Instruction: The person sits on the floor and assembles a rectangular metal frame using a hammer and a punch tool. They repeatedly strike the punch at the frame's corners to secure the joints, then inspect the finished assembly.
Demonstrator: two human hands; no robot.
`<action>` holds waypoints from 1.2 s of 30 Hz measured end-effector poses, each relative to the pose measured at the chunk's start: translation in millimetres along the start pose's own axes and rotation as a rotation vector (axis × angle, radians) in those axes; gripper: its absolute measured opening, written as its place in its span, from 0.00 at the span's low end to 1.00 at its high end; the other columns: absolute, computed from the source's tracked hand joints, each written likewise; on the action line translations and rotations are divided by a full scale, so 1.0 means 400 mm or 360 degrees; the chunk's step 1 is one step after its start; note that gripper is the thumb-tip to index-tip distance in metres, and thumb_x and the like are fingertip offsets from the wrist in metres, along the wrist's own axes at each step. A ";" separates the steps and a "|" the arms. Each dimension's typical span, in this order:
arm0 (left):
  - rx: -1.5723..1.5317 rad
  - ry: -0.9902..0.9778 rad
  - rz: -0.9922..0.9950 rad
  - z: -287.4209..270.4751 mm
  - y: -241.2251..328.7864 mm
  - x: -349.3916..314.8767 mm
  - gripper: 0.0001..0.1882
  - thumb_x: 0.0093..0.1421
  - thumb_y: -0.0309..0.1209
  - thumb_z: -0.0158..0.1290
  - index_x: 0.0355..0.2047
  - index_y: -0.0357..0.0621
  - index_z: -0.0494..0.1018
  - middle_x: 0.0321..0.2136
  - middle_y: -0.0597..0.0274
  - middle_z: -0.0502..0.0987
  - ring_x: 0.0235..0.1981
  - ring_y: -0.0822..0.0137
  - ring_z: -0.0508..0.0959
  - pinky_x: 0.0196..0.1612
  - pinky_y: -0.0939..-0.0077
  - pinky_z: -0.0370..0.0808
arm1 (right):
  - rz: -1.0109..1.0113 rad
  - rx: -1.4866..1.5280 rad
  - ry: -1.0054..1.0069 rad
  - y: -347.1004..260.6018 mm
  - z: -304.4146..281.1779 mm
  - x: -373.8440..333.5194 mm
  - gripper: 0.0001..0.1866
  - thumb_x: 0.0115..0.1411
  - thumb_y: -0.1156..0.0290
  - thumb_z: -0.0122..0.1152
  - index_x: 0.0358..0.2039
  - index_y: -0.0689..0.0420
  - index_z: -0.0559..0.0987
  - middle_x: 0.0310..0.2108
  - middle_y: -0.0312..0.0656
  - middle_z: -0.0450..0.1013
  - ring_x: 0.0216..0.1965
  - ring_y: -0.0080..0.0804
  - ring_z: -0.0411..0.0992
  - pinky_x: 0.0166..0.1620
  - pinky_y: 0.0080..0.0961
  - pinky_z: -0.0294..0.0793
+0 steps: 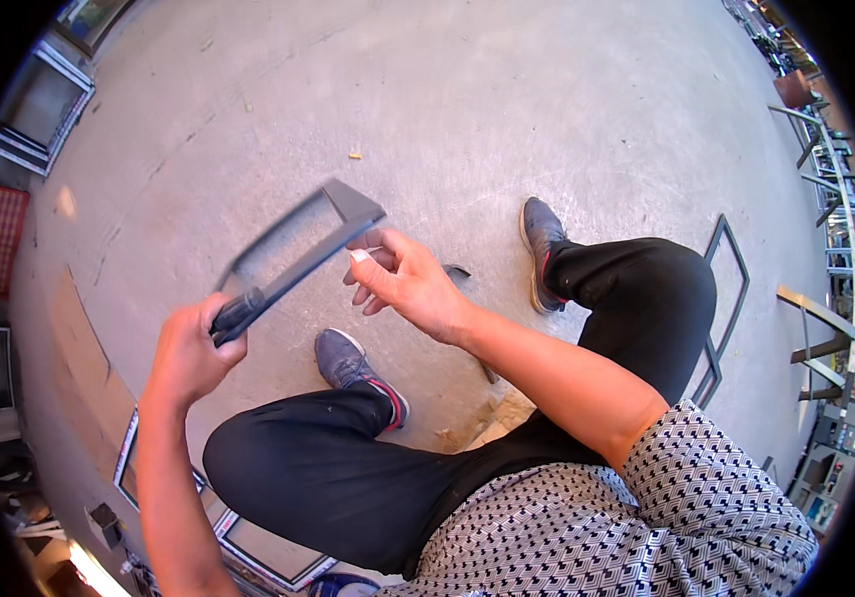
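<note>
My left hand (193,343) is closed round the black handle of a dark grey hacksaw (318,254). The saw is held in the air over the floor, tilted up to the right, and its thin curved side is smeared by motion. My right hand (407,284) is beside the saw's far end, with thumb and fingers loosely bent and apart. Its forefinger reaches up to the saw's thick bar; whether it touches I cannot tell. A small dark curved piece (457,272) lies on the floor behind the right hand, partly hidden.
My shoes (545,234) stand apart on the concrete floor (507,90). A thin dark frame (736,261) lies beyond my right knee. Cardboard (94,363) and framed panels (44,104) line the left. Metal racks (830,189) stand at the far right. Pale wood (497,418) lies between my legs.
</note>
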State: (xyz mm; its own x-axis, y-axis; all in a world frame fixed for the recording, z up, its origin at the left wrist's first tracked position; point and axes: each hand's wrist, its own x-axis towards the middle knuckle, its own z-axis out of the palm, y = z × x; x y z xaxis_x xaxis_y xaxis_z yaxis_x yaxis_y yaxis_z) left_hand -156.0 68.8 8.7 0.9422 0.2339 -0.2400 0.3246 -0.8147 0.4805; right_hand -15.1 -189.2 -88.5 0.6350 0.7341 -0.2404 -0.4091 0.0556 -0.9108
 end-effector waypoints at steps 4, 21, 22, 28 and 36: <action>0.0060 0.0005 -0.0031 -0.041 0.046 -0.043 0.07 0.52 0.25 0.62 0.31 0.40 0.76 0.19 0.55 0.71 0.22 0.66 0.72 0.31 0.71 0.73 | -0.0055 -0.0003 -0.0013 -0.060 0.012 -0.061 0.26 0.72 0.54 0.61 0.52 0.67 0.72 0.42 0.49 0.77 0.38 0.31 0.78 0.39 0.30 0.82; 0.0425 0.0408 0.0496 -0.030 0.184 -0.055 0.11 0.48 0.27 0.70 0.30 0.42 0.79 0.25 0.55 0.78 0.27 0.53 0.79 0.32 0.64 0.74 | -0.0992 -0.1453 -0.0126 -0.264 -0.038 -0.233 0.14 0.67 0.67 0.64 0.49 0.59 0.77 0.33 0.46 0.79 0.35 0.40 0.81 0.38 0.34 0.80; 0.0457 0.0422 0.0547 -0.023 0.191 -0.051 0.11 0.47 0.28 0.70 0.29 0.42 0.78 0.25 0.55 0.78 0.28 0.52 0.79 0.32 0.63 0.73 | -0.1050 -0.1517 -0.0185 -0.268 -0.023 -0.227 0.19 0.65 0.62 0.65 0.52 0.58 0.75 0.34 0.47 0.78 0.36 0.47 0.80 0.37 0.40 0.79; 0.0542 0.0517 0.0719 0.013 0.240 -0.035 0.11 0.46 0.29 0.68 0.27 0.44 0.77 0.24 0.58 0.77 0.28 0.52 0.78 0.34 0.60 0.72 | -0.1068 -0.1821 -0.0290 -0.236 0.035 -0.206 0.22 0.67 0.56 0.62 0.51 0.58 0.71 0.31 0.46 0.73 0.33 0.50 0.78 0.32 0.45 0.77; 0.0511 0.0551 0.0807 0.048 0.242 -0.038 0.10 0.43 0.28 0.66 0.26 0.44 0.76 0.23 0.60 0.75 0.27 0.52 0.77 0.35 0.61 0.73 | -0.0883 -0.1652 -0.0378 -0.178 0.061 -0.208 0.18 0.69 0.57 0.59 0.47 0.59 0.70 0.30 0.49 0.74 0.33 0.54 0.77 0.32 0.48 0.75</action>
State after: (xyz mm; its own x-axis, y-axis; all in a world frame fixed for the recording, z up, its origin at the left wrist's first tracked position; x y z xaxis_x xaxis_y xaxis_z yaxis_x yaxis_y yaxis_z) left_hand -140.7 -23.9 42.5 0.9608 -0.1048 0.2567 -0.1531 -0.9725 0.1758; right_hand -54.9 -237.5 4.4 0.3761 0.8953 0.2387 0.6747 -0.0880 -0.7328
